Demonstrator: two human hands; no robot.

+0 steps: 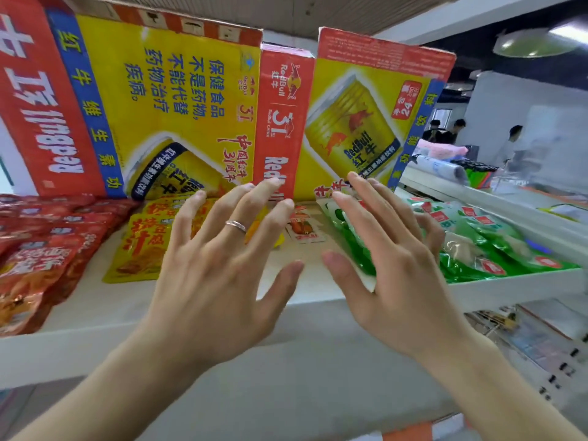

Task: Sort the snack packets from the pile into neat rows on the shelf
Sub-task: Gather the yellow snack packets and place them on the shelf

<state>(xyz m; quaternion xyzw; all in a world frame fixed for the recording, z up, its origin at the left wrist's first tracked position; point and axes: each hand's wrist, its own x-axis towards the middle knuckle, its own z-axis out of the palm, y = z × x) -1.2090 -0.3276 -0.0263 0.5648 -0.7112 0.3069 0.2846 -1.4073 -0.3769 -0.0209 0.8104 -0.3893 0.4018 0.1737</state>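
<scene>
1. Both hands hovered, palms down, over a white shelf [95, 300]. The left hand [216, 265] wore a ring [236, 226], and the right hand [394, 265] was close beside it.
2. The fingers [254, 211] of both hands were spread, straight and released. Neither hand held a packet. Whether the right fingertips touched the green packet below them could not be told.
3. The snack packets lay flat on the shelf in three colour groups. The red packets [47, 249] were at the left, the yellow packets [143, 246] were under the left hand, and the green packets [483, 249] were under and to the right of the right hand.
4. One small packet [304, 230] lay alone between the yellow and green groups, near the cartons [178, 100] standing at the back.
5. The step in hand looked like tidying groups already laid down, or reaching for the stray small packet.
6. The next move probably called for lowering the hands and squaring the packet edges, or for pinching the small packet and placing it in a row.
7. The yellow packets overlapped, with their long axis running front to back and their far ends towards the cartons.
8. The green packet under the right hand also ran front to back, slanting right towards the front, with its sealed end at the cartons.
9. The small packet sat slightly askew.
</scene>
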